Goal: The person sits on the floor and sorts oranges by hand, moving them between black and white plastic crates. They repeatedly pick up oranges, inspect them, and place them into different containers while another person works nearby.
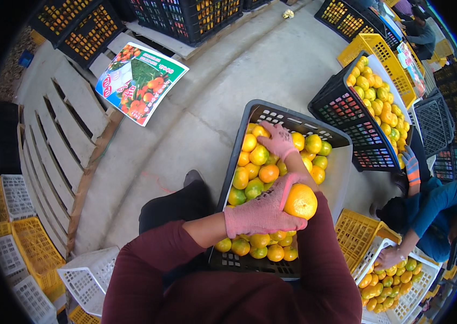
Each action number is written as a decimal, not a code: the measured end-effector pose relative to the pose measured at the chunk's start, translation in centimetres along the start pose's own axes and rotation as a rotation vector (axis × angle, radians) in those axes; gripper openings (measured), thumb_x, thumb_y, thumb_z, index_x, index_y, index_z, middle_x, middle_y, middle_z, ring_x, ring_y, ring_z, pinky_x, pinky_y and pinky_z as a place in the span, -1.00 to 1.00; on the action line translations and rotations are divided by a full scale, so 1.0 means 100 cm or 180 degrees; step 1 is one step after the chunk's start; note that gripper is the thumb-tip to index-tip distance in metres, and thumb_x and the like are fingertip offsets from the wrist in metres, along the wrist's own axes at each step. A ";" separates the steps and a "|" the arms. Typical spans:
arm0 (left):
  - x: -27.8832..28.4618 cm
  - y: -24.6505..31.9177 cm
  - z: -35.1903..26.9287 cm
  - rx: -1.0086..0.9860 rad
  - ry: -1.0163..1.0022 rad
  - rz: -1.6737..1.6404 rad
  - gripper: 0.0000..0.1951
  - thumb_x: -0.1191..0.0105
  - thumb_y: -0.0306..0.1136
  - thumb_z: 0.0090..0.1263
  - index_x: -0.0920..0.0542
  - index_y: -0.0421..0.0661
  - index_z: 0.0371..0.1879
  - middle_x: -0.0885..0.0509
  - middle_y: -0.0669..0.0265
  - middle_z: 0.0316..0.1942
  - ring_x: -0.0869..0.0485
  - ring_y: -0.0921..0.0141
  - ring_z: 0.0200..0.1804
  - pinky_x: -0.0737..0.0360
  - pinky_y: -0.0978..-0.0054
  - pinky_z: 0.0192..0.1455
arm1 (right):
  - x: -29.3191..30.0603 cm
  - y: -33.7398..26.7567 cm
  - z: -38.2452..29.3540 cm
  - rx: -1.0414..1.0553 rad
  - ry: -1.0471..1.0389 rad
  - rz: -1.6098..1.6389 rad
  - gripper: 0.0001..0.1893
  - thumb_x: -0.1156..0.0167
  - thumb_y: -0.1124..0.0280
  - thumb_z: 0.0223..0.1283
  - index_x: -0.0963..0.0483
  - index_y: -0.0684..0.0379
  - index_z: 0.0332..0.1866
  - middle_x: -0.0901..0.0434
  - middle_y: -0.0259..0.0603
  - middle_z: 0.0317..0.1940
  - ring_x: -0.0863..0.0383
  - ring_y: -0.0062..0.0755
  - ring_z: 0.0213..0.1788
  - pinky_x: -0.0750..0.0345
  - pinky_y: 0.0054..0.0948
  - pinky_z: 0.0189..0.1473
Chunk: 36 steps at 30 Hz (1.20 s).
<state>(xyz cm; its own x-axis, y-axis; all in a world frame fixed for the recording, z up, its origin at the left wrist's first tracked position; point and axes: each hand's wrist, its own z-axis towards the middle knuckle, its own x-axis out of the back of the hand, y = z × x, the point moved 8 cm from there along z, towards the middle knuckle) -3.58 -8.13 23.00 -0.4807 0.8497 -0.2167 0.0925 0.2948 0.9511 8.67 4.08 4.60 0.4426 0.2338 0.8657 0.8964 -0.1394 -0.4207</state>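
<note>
My left hand (267, 208), in a pink knit glove, holds a large orange citrus fruit (300, 201) above the crate. Farther up, my right hand (280, 140), gloved in pink as well, reaches into the crate, its fingers touching the yellow-orange fruit (260, 131) by the far left corner. Whether it grips one is not plain. My right forearm passes behind the held fruit. The black plastic crate (234, 160) in front of me has a pale liner (340, 170) along its right side. Green, yellow and orange citrus fruits (269, 173) fill much of it.
A slatted wooden pallet (66, 117) and a printed fruit carton sheet (141, 83) lie left. Another full black crate (354, 121) stands at right. Beside it, a co-worker's gloved hand (410, 166) and bare hand (390, 258) touch fruit crates. White and yellow crates (36, 247) stand lower left.
</note>
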 end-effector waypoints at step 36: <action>0.086 -0.137 0.096 0.2136 0.1062 0.4435 -0.27 0.17 0.01 0.32 -0.02 -0.12 0.40 0.04 0.10 0.43 0.01 0.06 0.42 -0.32 0.14 0.11 | 0.002 -0.010 0.000 -0.0968 0.1100 0.1653 -0.42 -0.33 0.25 -0.17 -0.38 0.23 0.04 -0.51 0.12 -0.05 -0.51 0.02 0.03 -0.45 -0.26 0.08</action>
<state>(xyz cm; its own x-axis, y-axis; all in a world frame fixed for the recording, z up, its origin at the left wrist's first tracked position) -0.59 -0.62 5.96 0.1533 0.5044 0.8498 0.9166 -0.3940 0.0685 7.88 4.23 5.14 0.7350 -0.2491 0.6307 0.5020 -0.4255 -0.7530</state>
